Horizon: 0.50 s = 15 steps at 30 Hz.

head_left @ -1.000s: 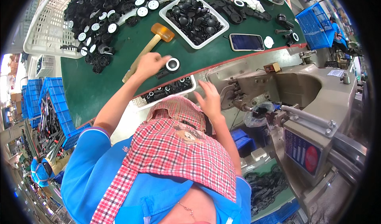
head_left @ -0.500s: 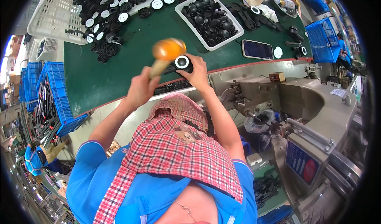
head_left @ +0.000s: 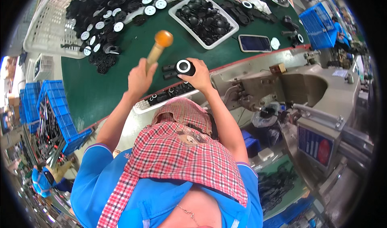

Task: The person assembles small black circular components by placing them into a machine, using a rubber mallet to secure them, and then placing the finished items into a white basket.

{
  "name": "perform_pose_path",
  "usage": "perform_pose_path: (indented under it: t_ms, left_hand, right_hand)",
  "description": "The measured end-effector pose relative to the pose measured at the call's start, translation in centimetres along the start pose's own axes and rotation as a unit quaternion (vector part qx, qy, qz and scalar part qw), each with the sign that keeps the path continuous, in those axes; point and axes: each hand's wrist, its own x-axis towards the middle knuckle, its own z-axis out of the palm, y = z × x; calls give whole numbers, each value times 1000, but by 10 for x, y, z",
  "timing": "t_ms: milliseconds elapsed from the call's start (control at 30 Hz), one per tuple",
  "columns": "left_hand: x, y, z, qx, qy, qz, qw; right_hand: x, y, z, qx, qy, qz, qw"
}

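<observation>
My left hand is wrapped round the wooden handle of a mallet with a rounded orange head. The mallet's head is raised over the green tabletop, apart from the work. My right hand grips a black plastic part at the table's near edge. This part has a round end with a white ring facing up and two stubby prongs pointing left. Just below it, a white tray of similar black parts sits at the table edge, partly hidden by my cap.
A white tray of black caps lies on the green table, with a phone to its right. Black and white discs are heaped by a white basket. A grey machine stands at the right.
The mallet has lifted away from the black part and moved left with my left hand. My right hand keeps its grip on the part. The whole view has shifted slightly.
</observation>
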Motion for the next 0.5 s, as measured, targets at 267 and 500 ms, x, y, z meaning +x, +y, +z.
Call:
perform_pose_path:
  t_ms: [267, 500]
  left_hand:
    - [57, -51, 51, 137, 58, 88, 985]
    - [84, -98, 56, 183, 67, 192, 962]
  right_hand:
    - [-103, -9, -52, 202, -210, 339, 895]
    - [-150, 6, -1, 268, -52, 274, 922]
